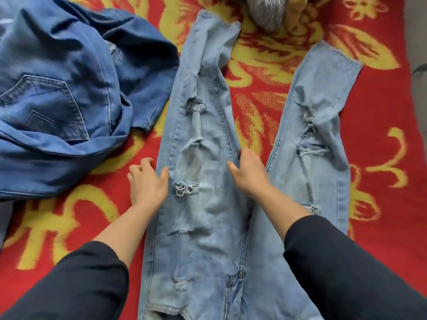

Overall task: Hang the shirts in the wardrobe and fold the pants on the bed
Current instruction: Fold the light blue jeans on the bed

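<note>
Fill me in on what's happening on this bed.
A person in dark sleeves is laying out light blue ripped jeans on a red and yellow floral blanket. Both hands work one leg: the left hand pinches its outer edge and the right hand grips its inner seam. The two legs lie splayed apart, not yet folded. Darker blue jeans lie crumpled to the left, and a stuffed toy sits at the far end.

Forearms outstretched; right hand (248,173) in a pinching grip, left hand (147,183) curled, perhaps pinching too.
</note>
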A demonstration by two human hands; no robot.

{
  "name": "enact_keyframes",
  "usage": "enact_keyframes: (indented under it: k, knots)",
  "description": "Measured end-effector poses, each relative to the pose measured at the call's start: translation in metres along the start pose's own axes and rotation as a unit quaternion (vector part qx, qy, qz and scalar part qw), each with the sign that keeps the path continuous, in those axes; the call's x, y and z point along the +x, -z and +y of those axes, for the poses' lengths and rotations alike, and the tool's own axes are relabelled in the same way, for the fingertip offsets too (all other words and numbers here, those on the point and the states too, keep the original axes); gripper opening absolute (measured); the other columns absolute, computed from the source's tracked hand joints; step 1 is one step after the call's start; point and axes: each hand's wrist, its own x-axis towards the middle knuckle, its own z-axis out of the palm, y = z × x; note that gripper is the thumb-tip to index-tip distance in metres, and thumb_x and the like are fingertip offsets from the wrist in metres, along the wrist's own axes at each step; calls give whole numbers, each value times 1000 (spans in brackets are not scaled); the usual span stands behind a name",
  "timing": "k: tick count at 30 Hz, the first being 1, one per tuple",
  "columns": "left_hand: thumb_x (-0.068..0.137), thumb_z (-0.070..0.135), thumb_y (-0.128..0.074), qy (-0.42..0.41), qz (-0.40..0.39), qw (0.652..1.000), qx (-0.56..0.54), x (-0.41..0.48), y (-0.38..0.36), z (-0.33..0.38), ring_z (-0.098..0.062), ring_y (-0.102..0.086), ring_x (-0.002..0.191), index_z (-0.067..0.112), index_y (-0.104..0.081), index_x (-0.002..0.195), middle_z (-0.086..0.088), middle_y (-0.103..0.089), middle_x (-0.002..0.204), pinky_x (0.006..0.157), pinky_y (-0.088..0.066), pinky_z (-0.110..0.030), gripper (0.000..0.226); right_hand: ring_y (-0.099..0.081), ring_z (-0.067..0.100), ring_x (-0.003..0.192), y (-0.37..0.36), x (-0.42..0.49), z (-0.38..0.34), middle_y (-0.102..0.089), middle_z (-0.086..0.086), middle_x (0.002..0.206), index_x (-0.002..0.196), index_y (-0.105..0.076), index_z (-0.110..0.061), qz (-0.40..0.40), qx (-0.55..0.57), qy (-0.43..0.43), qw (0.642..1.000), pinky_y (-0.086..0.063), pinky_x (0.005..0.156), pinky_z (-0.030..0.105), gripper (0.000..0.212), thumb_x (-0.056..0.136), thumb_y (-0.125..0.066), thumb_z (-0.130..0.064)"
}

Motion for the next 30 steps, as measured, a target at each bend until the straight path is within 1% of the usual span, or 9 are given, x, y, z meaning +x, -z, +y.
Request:
enact_keyframes:
  k: [5,8,11,14,19,21,23,27,30]
  knots:
    - [93,27,-54,-55,48,996,-52,37,-8,2,-36,-57,87,14,-53,83,-9,-62,81,69,-37,-38,16,-56,35,98,-5,40,6,-57,16,102,88,-53,-8,51,-7,-32,998,-37,70,37,18,90,-50,-26]
    - [90,22,-54,-53,45,997,-18,48,0,-3,-38,-57,85,14,-49,76,-14,-62,80,68,-39,-40,17,-62,40,92,15,52,22,-66,23,94,81,-64,-4,50,-25,-128,990,-45,71,37,23,80,-54,-25]
    - [81,20,-62,-87,35,995,-34,70,5,20,-32,-53,92,14,-51,86,-10,-59,90,76,-39,-39,14,-60,34,78,33,79,10,-63,14,75,65,-56,-10,21,44,-105,993,-43,65,34,16,76,-56,-21]
    - [84,25,-63,-114,39,986,-114,105,6,63,-27,-56,103,11,-54,108,-9,-63,106,87,-42,-37,29,-59,20,75,48,126,-31,-66,-1,76,76,-64,-17,54,194,-42,979,-42,59,29,14,82,-59,-27]
    - [90,31,-60,-167,41,973,-151,165,-2,122,-26,-50,121,11,-50,129,-9,-59,127,93,-34,-28,45,-60,21,92,68,220,-85,-65,3,102,106,-63,-9,70,377,-78,920,-51,83,40,57,79,-60,-60]
    - [89,39,-60,-141,34,978,-150,184,-6,137,-24,-49,123,13,-53,128,-7,-57,129,95,-34,-29,48,-58,23,80,71,245,-95,-62,5,93,101,-59,-7,60,380,-97,918,-48,66,35,56,78,-64,-58]
    - [86,37,-64,-107,44,983,-143,199,-6,147,-24,-53,118,14,-63,115,-5,-63,121,91,-37,-30,37,-56,23,65,73,262,-100,-59,6,75,80,-58,-7,66,369,-100,922,-40,52,28,34,79,-69,-40]
    - [83,16,-66,-138,125,968,-171,207,4,151,-23,-63,93,10,-73,88,-8,-72,94,75,-39,-26,11,-40,17,65,97,285,-113,-39,1,61,60,-39,-14,220,313,15,924,-29,48,22,29,82,-58,-12]
    - [86,9,-64,-194,198,926,-255,204,13,145,-17,-59,79,7,-69,87,-8,-69,87,73,-40,-23,6,-46,11,68,109,287,-116,-49,-4,68,75,-53,-10,295,338,103,888,-39,63,26,12,86,-56,-15]
